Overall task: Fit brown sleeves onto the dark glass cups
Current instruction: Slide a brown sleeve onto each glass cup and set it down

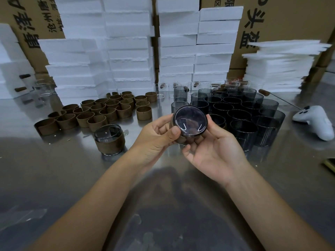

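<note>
Above the near edge of the steel bench (163,205), your left hand (155,136) and right hand (215,151) hold one dark glass cup (189,121) between them. It is tipped so its round base faces you. Both sets of fingers (161,124) curl round its wall, thumbs on the near side. A brown sleeve (181,140) shows as a band round the cup under your left thumb; how far on it sits, you cannot tell.

Treat the cup as hard, smooth and breakable: it is likely slippery where bare, so hold it by the wall, not the rim. The sleeve looks thin and slightly springy, so push it evenly from both sides or it may cock and bind.

Just left, a finished cup (109,132) stands upright on the bench, wrapped round its lower half. Beyond it lie the loose sleeves (108,109). To the right, the bare cups (244,115) are packed close together, so lift each straight up to spare its neighbours. A white controller (315,122) lies further right. White foam blocks (126,51) are stacked at the back.
</note>
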A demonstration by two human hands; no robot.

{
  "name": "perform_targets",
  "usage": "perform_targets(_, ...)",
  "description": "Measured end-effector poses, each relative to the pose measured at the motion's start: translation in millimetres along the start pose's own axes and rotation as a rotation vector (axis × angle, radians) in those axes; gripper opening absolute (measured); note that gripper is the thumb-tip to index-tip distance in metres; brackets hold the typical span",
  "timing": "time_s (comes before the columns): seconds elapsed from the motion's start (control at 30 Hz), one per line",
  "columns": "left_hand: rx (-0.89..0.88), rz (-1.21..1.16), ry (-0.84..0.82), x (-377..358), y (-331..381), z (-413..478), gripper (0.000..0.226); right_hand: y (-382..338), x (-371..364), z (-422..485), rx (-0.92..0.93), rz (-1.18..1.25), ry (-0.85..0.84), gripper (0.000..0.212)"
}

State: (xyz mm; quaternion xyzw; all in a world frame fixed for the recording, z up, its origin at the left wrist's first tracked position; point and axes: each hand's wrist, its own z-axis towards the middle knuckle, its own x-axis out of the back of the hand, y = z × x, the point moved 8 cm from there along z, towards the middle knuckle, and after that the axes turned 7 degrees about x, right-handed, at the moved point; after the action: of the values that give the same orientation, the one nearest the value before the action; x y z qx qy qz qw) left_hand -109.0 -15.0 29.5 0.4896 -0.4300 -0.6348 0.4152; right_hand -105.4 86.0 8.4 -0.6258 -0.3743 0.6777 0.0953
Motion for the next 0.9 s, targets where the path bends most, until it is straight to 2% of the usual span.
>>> perform_targets(0.23,0.023,-0.012,0.011,0.3,-1.5,0.5,0.112,-0.8,2.9,0.7,0.019,-0.018,0.024,0.032)
perform_targets(0.33,0.017,-0.013,0.033,2.2,-1.0,0.5,0.107,-1.2,7.5,1.6,0.041,-0.149,0.069,0.031)
perform_targets(0.4,0.006,0.01,0.049,4.2,1.5,0.4,0.106,-0.1,12.0,1.7,0.035,-0.257,0.106,0.038)
perform_targets(0.43,0.003,0.03,0.054,6.3,2.7,0.8,0.102,0.4,13.3,1.4,0.023,-0.29,0.111,0.046)
perform_targets(0.5,-0.002,0.104,0.05,8.8,3.3,2.3,0.079,1.4,12.4,0.5,-0.006,-0.285,0.077,0.064)
perform_targets(0.57,-0.006,0.193,0.019,5.5,2.6,1.8,0.063,1.2,9.1,-0.5,-0.012,-0.268,0.039,0.068)
perform_targets(0.67,-0.004,0.328,0.031,3.1,0.6,0.9,0.066,-1.7,5.6,0.0,0.047,-0.234,0.03,0.055)
perform_targets(0.8,0.018,0.425,0.145,13.7,1.7,0.8,0.071,-14.4,0.5,1.4,0.196,-0.169,-0.002,0.048)
perform_targets(0.9,0.045,0.367,0.099,9.0,-0.1,-0.9,0.054,-23.4,0.3,1.6,0.309,-0.23,-0.02,0.06)
